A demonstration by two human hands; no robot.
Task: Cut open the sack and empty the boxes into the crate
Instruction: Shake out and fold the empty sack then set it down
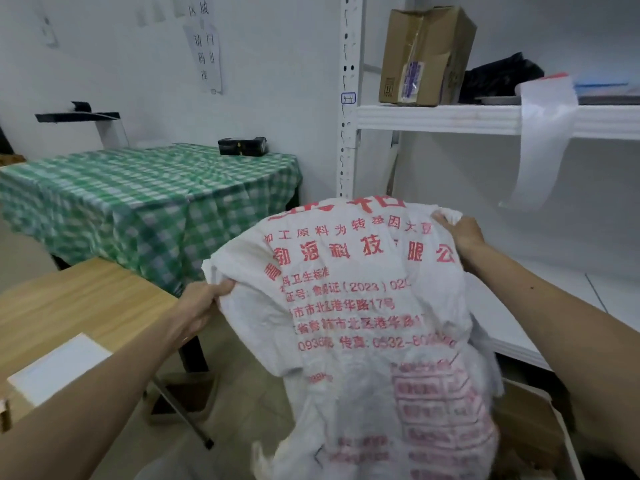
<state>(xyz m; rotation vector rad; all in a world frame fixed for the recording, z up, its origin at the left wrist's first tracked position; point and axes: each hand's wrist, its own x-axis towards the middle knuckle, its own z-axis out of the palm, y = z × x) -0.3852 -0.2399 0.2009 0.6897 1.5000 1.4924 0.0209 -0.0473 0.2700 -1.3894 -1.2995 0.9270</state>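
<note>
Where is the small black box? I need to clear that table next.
In the head view, the small black box sits at the far right corner of the green checked table, near the white shelf post.

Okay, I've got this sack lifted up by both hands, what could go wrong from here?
1. The sack hangs in front of you and hides whatever is below it, so boxes could drop out unseen and miss their target.
2. The left hand and right hand each grip only bunched fabric at an edge; a slip could drop the whole sack.
3. The wooden table stands close on the left, so a swinging sack may hit it.
</note>
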